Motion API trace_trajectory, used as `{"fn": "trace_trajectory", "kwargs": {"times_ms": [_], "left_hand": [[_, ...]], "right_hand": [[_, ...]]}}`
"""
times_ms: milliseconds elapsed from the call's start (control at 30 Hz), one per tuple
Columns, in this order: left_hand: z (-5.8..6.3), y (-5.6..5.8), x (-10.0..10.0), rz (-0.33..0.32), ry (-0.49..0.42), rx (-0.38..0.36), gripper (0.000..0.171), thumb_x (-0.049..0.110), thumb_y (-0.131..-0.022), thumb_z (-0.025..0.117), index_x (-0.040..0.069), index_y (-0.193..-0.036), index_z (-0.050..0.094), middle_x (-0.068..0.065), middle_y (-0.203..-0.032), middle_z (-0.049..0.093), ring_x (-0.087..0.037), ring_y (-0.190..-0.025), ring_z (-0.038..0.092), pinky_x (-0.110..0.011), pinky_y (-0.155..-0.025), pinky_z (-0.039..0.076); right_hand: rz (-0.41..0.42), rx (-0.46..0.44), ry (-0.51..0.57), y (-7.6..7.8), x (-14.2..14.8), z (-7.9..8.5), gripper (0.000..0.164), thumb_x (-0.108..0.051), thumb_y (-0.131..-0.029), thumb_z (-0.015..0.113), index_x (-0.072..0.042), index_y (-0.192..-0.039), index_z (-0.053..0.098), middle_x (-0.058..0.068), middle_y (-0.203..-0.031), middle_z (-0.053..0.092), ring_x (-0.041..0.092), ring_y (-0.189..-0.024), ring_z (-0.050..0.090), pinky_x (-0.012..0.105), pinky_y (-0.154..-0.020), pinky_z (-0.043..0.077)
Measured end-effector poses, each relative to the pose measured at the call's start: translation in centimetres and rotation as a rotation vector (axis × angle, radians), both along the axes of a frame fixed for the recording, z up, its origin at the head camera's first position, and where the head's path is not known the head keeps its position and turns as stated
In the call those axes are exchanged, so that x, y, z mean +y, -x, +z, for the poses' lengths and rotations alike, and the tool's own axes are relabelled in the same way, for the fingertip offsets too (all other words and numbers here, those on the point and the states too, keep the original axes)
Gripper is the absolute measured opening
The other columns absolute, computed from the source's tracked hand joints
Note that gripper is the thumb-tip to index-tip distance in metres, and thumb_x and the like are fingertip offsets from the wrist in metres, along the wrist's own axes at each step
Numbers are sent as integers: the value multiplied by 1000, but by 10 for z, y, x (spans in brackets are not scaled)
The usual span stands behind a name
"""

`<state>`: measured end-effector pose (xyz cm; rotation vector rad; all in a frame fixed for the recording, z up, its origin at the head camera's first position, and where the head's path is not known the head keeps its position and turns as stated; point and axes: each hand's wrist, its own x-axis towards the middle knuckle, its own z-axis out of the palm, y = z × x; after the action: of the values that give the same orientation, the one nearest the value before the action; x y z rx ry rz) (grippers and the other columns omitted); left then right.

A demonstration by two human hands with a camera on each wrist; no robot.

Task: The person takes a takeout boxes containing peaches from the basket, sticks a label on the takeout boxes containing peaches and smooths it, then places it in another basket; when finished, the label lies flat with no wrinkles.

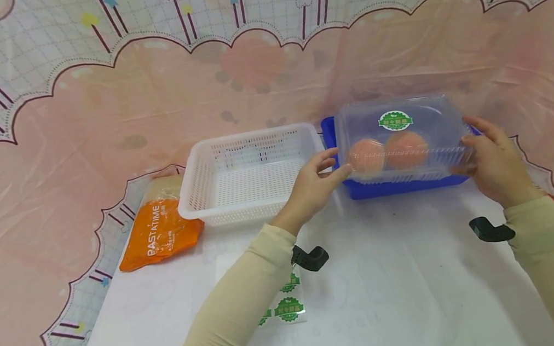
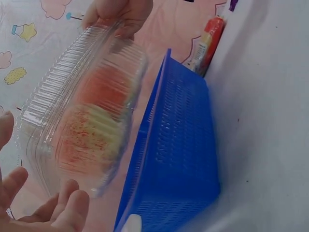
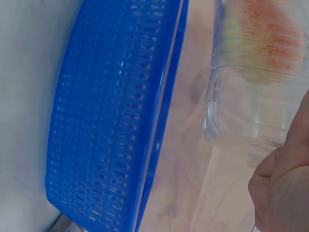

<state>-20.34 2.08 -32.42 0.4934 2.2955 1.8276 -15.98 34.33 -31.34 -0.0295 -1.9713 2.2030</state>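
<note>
A clear plastic clamshell box [image 1: 423, 121] with a round green label on its lid holds two peach-like fruits [image 1: 406, 149]. It is held above the blue basket [image 1: 407, 186], apart from it in the left wrist view. My right hand [image 1: 498, 162] grips the box's right end, and its fingertips are partly hidden behind the plastic. At the left end, my left hand [image 1: 315, 183] has its fingers spread beside the box wall; whether they touch it I cannot tell. The left wrist view shows the left fingers [image 2: 72, 205] loosely bent near the box corner.
A white perforated basket [image 1: 255, 210] stands left of the blue one. Beyond it lies an orange packet [image 1: 163, 227]. A sheet of green round stickers [image 1: 289, 308] lies under the left forearm. A red and yellow package [image 2: 207, 46] is behind the blue basket in the left wrist view.
</note>
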Motion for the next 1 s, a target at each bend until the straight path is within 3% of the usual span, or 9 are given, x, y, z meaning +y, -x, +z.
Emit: {"fn": "trace_trajectory", "kwargs": {"times_ms": [167, 433, 567, 767, 1000], "left_hand": [[-12, -2, 4, 8, 38, -71, 60, 38, -94, 71, 23, -149, 50, -12, -145, 52, -28, -127, 54, -42, -98, 51], [-30, -13, 16, 34, 74, -198, 65, 40, -93, 72, 29, -151, 46, -10, -143, 54, -24, -128, 53, -43, -98, 51], [-39, -16, 23, 42, 96, -216, 68, 41, -92, 73, 29, -152, 44, -11, -143, 54, -25, -129, 52, -44, -99, 49], [-49, -17, 31, 69, 86, -207, 69, 40, -92, 72, 27, -153, 42, -13, -145, 52, -27, -132, 49, -46, -102, 47], [-57, -14, 37, 110, 69, -203, 67, 43, -95, 68, 28, -154, 40, -10, -149, 48, -25, -136, 45, -46, -104, 45]], "right_hand": [[-27, 4, -23, 5, 5, 3, 54, -16, -106, 44, -17, -158, 30, -1, -122, 36, 10, -63, 47, 24, -64, 58], [-59, 3, -24, 16, 7, 3, 54, -16, -107, 42, -19, -159, 29, -2, -123, 36, 14, -95, 53, 23, -65, 58], [-82, -26, -62, 20, 10, 1, 54, -19, -107, 42, -22, -159, 30, -4, -128, 36, 15, -100, 49, 22, -65, 58], [-72, -34, -2, 29, 12, -2, 55, -18, -106, 45, -21, -159, 29, -3, -138, 31, 16, -98, 47, 24, -64, 58], [-55, -54, -18, 41, 14, -7, 56, -18, -106, 43, -20, -160, 26, 0, -148, 25, 13, -99, 43, 23, -64, 58]]}}
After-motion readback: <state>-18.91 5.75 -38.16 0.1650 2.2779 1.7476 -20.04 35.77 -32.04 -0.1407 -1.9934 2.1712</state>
